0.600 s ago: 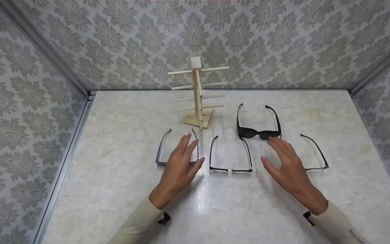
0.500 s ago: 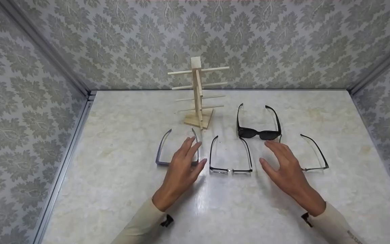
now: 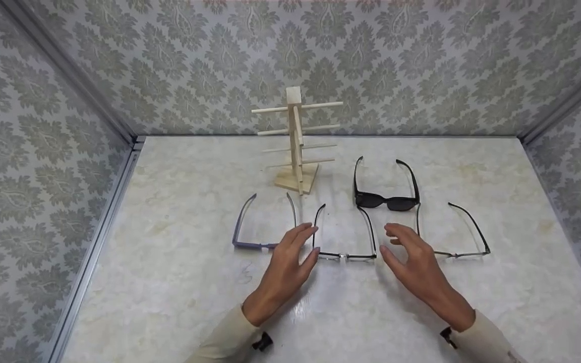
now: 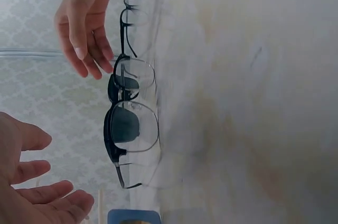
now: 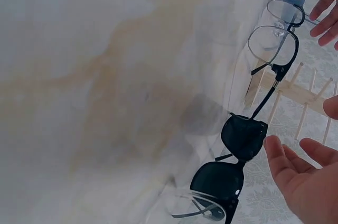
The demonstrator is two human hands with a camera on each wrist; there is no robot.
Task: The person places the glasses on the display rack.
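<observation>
In the head view, a pair of half-rim eyeglasses [image 3: 360, 257] with dark temples lies unfolded between my hands. My left hand [image 3: 288, 269] hovers at its left side, fingers loosely extended, overlapping part of the blue-framed glasses [image 3: 247, 245]. Opposite it, my right hand [image 3: 419, 267] hangs with fingers gently bent and thumb apart. Neither hand holds anything. Behind the right fingers lie black sunglasses [image 3: 401, 203]. Another thin dark-framed pair of glasses [image 3: 472, 253] rests at the right, partly covered by that hand. The left wrist view shows the clear lenses [image 4: 136, 129] of the half-rim pair.
A wooden display stand [image 3: 293, 96] with several horizontal pegs rises at the back, its base [image 3: 285, 179] behind the glasses. Patterned walls [image 3: 361, 45] enclose the marbled table [image 3: 169, 302] at the back and both sides.
My left hand has moved right, off much of the blue-framed glasses, toward the half-rim pair. My right hand has shifted left and nearer to me, its fingers bending more. The glasses stay put.
</observation>
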